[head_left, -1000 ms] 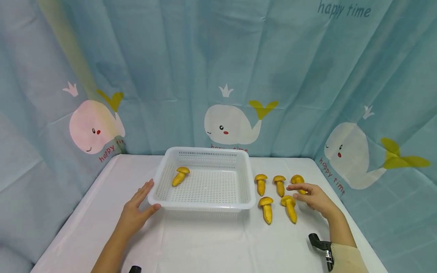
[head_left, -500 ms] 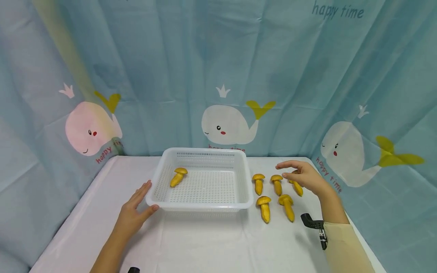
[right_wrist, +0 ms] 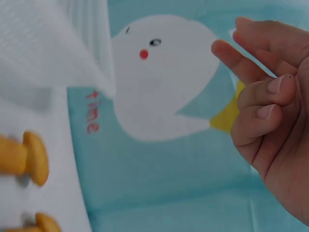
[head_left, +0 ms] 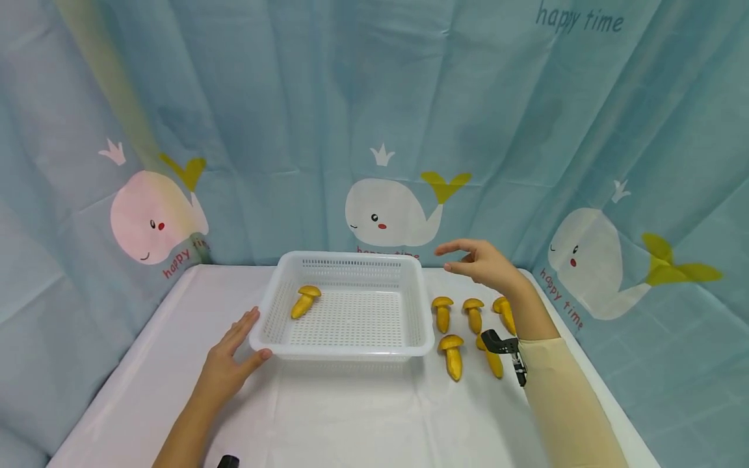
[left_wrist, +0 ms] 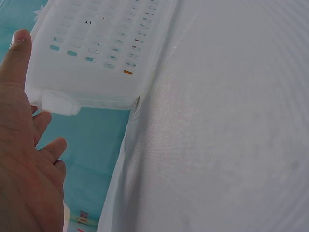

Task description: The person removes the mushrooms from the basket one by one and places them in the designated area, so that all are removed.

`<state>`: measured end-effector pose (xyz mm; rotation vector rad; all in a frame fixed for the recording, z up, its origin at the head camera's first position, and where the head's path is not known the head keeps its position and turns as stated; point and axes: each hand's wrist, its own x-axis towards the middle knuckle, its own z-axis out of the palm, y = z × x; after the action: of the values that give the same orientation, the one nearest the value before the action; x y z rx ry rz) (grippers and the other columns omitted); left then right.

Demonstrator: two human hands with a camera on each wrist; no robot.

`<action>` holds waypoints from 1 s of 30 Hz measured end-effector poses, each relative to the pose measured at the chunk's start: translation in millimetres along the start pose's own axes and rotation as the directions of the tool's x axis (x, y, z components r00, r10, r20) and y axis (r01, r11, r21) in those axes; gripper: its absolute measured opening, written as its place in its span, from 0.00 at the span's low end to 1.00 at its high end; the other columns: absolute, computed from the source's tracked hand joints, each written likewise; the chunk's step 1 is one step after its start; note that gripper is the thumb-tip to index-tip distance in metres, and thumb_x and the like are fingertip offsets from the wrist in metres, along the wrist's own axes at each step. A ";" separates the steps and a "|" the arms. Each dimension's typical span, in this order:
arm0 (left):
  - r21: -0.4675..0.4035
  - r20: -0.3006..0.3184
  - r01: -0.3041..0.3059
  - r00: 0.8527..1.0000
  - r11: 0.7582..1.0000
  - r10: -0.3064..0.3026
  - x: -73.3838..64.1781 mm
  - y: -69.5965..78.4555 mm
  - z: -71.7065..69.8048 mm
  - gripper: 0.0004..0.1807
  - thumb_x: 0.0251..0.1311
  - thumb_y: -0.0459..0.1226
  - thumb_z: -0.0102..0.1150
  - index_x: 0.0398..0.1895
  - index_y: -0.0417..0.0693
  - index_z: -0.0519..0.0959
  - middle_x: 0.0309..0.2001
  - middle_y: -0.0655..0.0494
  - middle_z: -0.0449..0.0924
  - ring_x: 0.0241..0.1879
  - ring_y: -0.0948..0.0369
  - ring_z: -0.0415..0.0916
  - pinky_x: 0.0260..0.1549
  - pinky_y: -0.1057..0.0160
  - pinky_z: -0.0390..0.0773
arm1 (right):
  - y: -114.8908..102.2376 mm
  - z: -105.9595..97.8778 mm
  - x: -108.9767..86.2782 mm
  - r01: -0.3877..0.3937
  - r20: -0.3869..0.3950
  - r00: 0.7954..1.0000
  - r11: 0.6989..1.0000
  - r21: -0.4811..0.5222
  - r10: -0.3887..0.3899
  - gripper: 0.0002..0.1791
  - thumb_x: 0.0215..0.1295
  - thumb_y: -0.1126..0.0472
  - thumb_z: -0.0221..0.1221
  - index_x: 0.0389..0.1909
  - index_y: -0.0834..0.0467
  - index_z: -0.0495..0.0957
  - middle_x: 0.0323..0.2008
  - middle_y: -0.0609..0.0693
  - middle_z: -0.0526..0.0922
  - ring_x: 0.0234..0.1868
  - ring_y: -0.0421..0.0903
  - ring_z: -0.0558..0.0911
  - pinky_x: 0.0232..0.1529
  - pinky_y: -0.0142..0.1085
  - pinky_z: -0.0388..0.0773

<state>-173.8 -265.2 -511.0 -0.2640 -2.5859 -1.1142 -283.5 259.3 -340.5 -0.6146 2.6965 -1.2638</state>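
Note:
My left hand [head_left: 228, 367] is at the left front corner of a white perforated plastic basket [head_left: 345, 353], thumb and fingertips right at its rim, fingers extended. The left wrist view shows the thumb beside the basket wall [left_wrist: 87, 82]. Inside the basket, toward its left, lies a yellow mushroom [head_left: 306, 302]. My right hand [head_left: 482, 263] hovers past the basket's back right corner, fingers loosely bent; in the right wrist view nothing lies between the fingers [right_wrist: 263, 43]. Several more yellow mushrooms sit on the table right of the basket, one of them [head_left: 493, 364] partly behind the wrist camera.
A white cloth covers the table [head_left: 345, 416]. Blue curtains [head_left: 281, 130] printed with whales hang right behind it and along both sides. A black wrist camera [head_left: 500, 344] juts from the right sleeve [head_left: 562, 396] above the mushrooms.
My right hand has risen off the mushrooms and moved left and farther away, toward the back right of the basket. My left hand, the basket and its mushroom stay put.

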 end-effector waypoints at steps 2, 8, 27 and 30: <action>-0.001 -0.002 0.004 1.000 1.000 -0.004 1.2 -0.4 -1.3 0.50 0.56 0.44 0.76 0.80 0.68 0.59 0.80 0.63 0.56 0.80 0.52 0.52 0.79 0.60 0.49 | -7.9 2.3 9.3 0.027 -0.001 1.000 1.000 -0.003 -0.027 0.22 0.69 0.46 0.66 0.61 0.43 0.81 0.61 0.44 0.81 0.16 0.48 0.62 0.14 0.34 0.63; -0.009 -0.001 0.006 1.000 1.000 -0.006 1.2 -0.2 -3.3 0.49 0.58 0.46 0.75 0.81 0.67 0.59 0.80 0.59 0.56 0.80 0.46 0.52 0.79 0.51 0.51 | -29.3 16.7 33.0 0.046 0.001 0.999 0.999 -0.027 -0.046 0.18 0.68 0.48 0.67 0.57 0.36 0.82 0.57 0.40 0.84 0.14 0.48 0.62 0.14 0.35 0.62; -0.034 -0.018 -0.017 1.000 0.999 0.016 -1.6 -2.0 -1.4 0.48 0.57 0.46 0.75 0.80 0.66 0.60 0.80 0.62 0.57 0.80 0.55 0.51 0.77 0.73 0.45 | -76.9 78.1 97.1 0.201 0.108 0.976 0.972 -0.118 -0.189 0.19 0.68 0.55 0.68 0.58 0.45 0.83 0.60 0.41 0.83 0.64 0.45 0.77 0.57 0.43 0.80; -0.034 -0.019 -0.020 1.000 0.999 0.020 -1.3 -2.2 -0.1 0.48 0.57 0.45 0.76 0.80 0.65 0.61 0.79 0.63 0.58 0.80 0.60 0.51 0.76 0.76 0.45 | -79.0 89.0 106.6 0.211 0.115 0.974 0.969 -0.131 -0.197 0.19 0.67 0.55 0.68 0.58 0.46 0.83 0.59 0.41 0.84 0.65 0.43 0.77 0.60 0.44 0.79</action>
<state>-173.2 -266.9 -512.9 -0.2854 -2.5438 -1.1498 -333.1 107.9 -330.3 -0.9692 2.7121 -1.0526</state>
